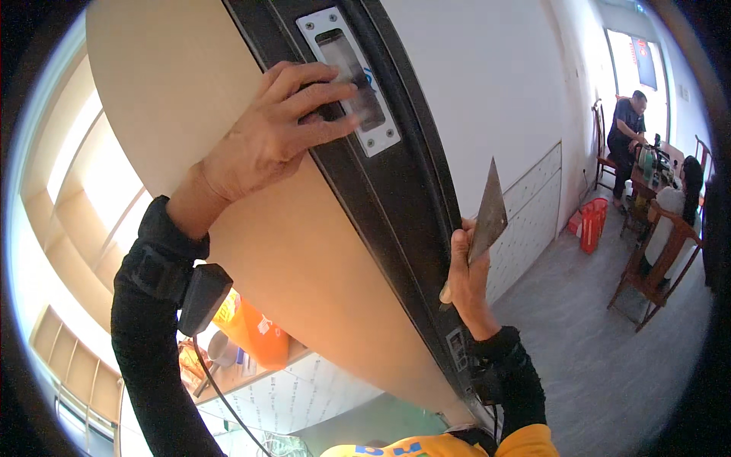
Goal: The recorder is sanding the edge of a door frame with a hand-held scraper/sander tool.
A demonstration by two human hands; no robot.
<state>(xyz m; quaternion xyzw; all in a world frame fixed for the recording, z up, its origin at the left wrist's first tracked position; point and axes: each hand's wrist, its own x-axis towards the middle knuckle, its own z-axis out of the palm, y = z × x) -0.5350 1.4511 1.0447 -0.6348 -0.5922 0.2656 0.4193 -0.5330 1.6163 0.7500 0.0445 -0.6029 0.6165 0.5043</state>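
A beige door stands open in front of me with its dark edge facing me. My left hand lies over the door's edge, fingertips on the silver metal lock plate set into it. My right hand grips the handle of a flat metal scraper, its blade pointing up beside the door edge. Both forearms wear black sleeves, with a small black device strapped at the left wrist.
A white wall with a tiled lower part runs to the right. Far right, two people sit at a wooden table with wooden chairs; a red basket stands on the grey floor. Orange containers sit on a shelf at lower left.
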